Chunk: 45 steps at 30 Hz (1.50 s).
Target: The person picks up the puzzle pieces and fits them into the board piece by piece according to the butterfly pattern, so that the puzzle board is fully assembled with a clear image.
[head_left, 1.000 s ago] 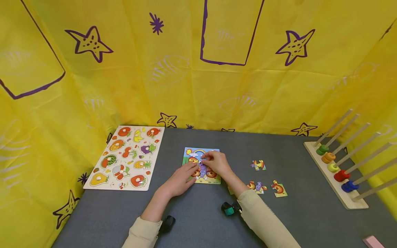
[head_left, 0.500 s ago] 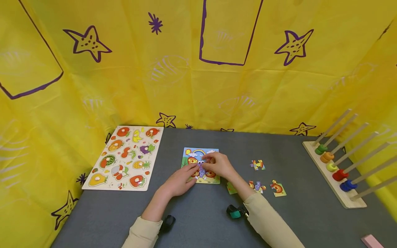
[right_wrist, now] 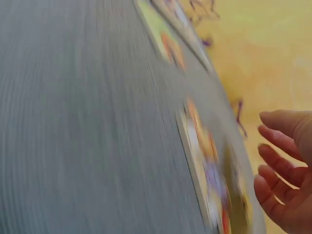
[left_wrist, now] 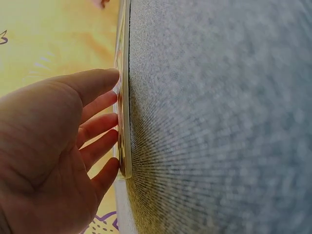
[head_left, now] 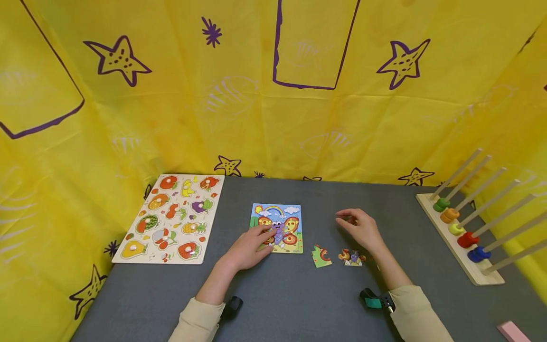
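Observation:
The square butterfly jigsaw board (head_left: 295, 214), its purple butterfly under a rainbow, lies in the middle of the table. My left hand (head_left: 245, 249) rests on its lower left part with extended fingers; in the left wrist view the fingertips (left_wrist: 112, 168) touch the board's face. My right hand (head_left: 361, 231) hovers right of the board over the loose pieces, thumb and fingers apart, with nothing between them in the right wrist view. A green-and-red puzzle piece (head_left: 320, 257) and a purple-and-orange puzzle piece (head_left: 351, 258) lie near it. Other pieces are mostly hidden behind the right hand and wrist.
A wooden fruit knob puzzle (head_left: 175, 223) lies on the left. On the right stands a wooden peg rack (head_left: 453, 235) with colored rings and tall slanting rods. A pink block (head_left: 512, 331) sits near the front right. Yellow cloth (head_left: 265, 133) walls the table's back and sides.
My right hand has left the butterfly board and moved right, over the loose pieces. The board's upper right, earlier covered by it, now shows. My left hand has stayed on the board.

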{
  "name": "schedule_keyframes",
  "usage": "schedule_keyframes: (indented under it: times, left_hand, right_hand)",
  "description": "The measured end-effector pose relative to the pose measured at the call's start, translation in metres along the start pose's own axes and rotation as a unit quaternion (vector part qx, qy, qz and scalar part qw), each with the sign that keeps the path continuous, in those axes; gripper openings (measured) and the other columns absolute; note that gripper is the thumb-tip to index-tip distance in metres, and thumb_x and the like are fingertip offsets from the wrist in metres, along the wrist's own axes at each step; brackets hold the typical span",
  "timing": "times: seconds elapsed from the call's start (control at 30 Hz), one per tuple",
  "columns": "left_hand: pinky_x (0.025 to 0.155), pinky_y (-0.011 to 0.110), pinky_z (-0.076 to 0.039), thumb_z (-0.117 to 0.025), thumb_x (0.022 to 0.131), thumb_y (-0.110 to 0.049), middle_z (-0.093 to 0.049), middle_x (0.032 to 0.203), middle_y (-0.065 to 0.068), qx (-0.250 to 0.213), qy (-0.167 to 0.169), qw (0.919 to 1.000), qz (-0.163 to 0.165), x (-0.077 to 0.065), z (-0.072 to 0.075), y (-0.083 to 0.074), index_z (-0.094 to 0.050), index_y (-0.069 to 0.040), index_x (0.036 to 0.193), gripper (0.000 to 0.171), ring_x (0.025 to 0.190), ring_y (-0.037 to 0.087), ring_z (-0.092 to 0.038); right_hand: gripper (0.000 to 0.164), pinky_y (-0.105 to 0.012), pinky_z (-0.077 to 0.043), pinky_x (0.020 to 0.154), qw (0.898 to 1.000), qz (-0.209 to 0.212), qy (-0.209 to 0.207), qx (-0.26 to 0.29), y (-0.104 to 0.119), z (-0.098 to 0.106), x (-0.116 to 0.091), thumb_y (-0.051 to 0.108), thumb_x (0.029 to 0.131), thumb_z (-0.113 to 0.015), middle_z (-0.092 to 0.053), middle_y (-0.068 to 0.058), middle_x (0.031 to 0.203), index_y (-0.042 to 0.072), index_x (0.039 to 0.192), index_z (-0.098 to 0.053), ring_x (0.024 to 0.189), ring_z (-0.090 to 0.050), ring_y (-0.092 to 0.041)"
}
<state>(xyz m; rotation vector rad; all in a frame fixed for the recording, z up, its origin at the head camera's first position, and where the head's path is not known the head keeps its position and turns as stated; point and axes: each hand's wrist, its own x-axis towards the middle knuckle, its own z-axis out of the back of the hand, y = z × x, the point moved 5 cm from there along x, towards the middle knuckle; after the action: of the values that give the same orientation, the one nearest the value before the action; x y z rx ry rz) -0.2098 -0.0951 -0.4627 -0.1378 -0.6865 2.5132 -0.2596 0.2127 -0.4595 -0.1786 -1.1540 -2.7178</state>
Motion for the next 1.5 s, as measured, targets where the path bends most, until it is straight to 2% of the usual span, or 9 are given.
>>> schedule_keyframes:
  times: [0.13, 0.3, 0.4, 0.57, 0.67, 0.83, 0.97, 1.23, 1.5]
  left_hand:
    - [0.102, 0.056, -0.036, -0.061, 0.096, -0.021, -0.049, 0.139, 0.018, 0.006, 0.0, 1.0, 0.001, 0.001, -0.001, 0.0, -0.053, -0.006, 0.14, 0.047, 0.128, 0.037, -0.045]
    - [0.101, 0.057, -0.035, -0.061, 0.096, -0.023, -0.048, 0.139, 0.018, 0.004, 0.002, 1.0, 0.004, 0.0, -0.001, 0.001, -0.053, -0.007, 0.141, 0.048, 0.128, 0.037, -0.044]
    - [0.101, 0.058, -0.036, -0.061, 0.096, -0.023, -0.048, 0.139, 0.018, 0.0, 0.001, 1.0, 0.004, 0.0, -0.001, 0.002, -0.053, -0.007, 0.14, 0.048, 0.128, 0.037, -0.044]
    - [0.102, 0.057, -0.035, -0.06, 0.097, -0.026, -0.048, 0.14, 0.016, 0.001, 0.003, 1.0, 0.006, 0.001, -0.002, 0.002, -0.052, -0.009, 0.142, 0.048, 0.13, 0.036, -0.043]
    - [0.103, 0.056, -0.034, -0.06, 0.097, -0.026, -0.048, 0.14, 0.015, 0.0, 0.002, 1.0, 0.009, 0.001, -0.003, 0.002, -0.052, -0.01, 0.142, 0.049, 0.13, 0.036, -0.042]
    - [0.103, 0.056, -0.034, -0.06, 0.097, -0.026, -0.048, 0.14, 0.015, 0.001, 0.001, 0.9999, 0.013, 0.001, -0.003, 0.002, -0.052, -0.01, 0.142, 0.049, 0.13, 0.035, -0.043]
    - [0.102, 0.056, -0.035, -0.061, 0.096, -0.025, -0.048, 0.139, 0.015, 0.001, 0.0, 0.9999, 0.013, 0.001, -0.003, 0.002, -0.052, -0.009, 0.142, 0.049, 0.129, 0.035, -0.043]
    - [0.101, 0.055, -0.034, -0.061, 0.096, -0.027, -0.047, 0.138, 0.016, 0.008, 0.0, 0.9999, 0.012, 0.001, -0.003, -0.001, -0.051, -0.011, 0.143, 0.05, 0.128, 0.035, -0.042]
    - [0.099, 0.056, -0.036, -0.061, 0.096, -0.026, -0.048, 0.136, 0.017, 0.013, 0.001, 0.9999, 0.01, 0.003, -0.004, -0.002, -0.052, -0.01, 0.142, 0.05, 0.126, 0.035, -0.043]
  right_hand:
    - [0.033, -0.043, -0.047, 0.078, 0.999, -0.028, 0.001, -0.026, -0.023, 0.018, -0.006, 0.024, 0.089, -0.073, -0.06, -0.017, 0.113, 0.004, 0.114, -0.069, 0.093, -0.058, -0.03]
    - [0.05, -0.053, -0.043, 0.086, 0.998, -0.037, 0.003, -0.06, -0.033, 0.026, -0.011, 0.028, 0.084, -0.078, -0.056, -0.027, 0.117, -0.003, 0.12, -0.064, 0.099, -0.054, -0.038]
    - [0.056, -0.054, -0.041, 0.086, 0.996, -0.041, 0.001, -0.077, -0.034, 0.026, -0.012, 0.029, 0.081, -0.08, -0.055, -0.029, 0.116, -0.006, 0.119, -0.062, 0.097, -0.052, -0.039]
    - [0.054, -0.054, -0.04, 0.086, 0.995, -0.051, -0.01, -0.081, -0.034, 0.024, -0.014, 0.025, 0.079, -0.082, -0.053, -0.03, 0.115, -0.009, 0.115, -0.062, 0.096, -0.052, -0.04]
    - [0.054, -0.049, -0.042, 0.081, 0.995, -0.061, -0.014, -0.075, -0.034, 0.023, -0.014, 0.024, 0.079, -0.082, -0.056, -0.027, 0.11, -0.009, 0.116, -0.06, 0.092, -0.053, -0.036]
    - [0.044, -0.033, -0.042, 0.068, 0.996, -0.068, -0.03, -0.045, -0.034, 0.022, -0.013, 0.023, 0.083, -0.079, -0.066, -0.015, 0.095, -0.002, 0.113, -0.059, 0.079, -0.055, -0.023]
    - [0.029, -0.025, -0.044, 0.067, 0.996, -0.079, -0.05, -0.012, -0.028, 0.021, -0.012, 0.026, 0.09, -0.073, -0.072, -0.01, 0.091, 0.003, 0.107, -0.065, 0.078, -0.062, -0.017]
    - [0.031, -0.027, -0.047, 0.072, 0.991, -0.11, -0.019, 0.069, -0.006, -0.008, -0.004, 0.035, 0.09, -0.071, -0.074, -0.005, 0.095, 0.011, 0.11, -0.072, 0.086, -0.066, -0.017]
    - [0.026, -0.025, -0.05, 0.066, 0.98, -0.122, 0.017, 0.154, 0.024, -0.048, 0.006, 0.03, 0.087, -0.075, -0.073, -0.002, 0.088, 0.009, 0.103, -0.073, 0.077, -0.066, -0.016]
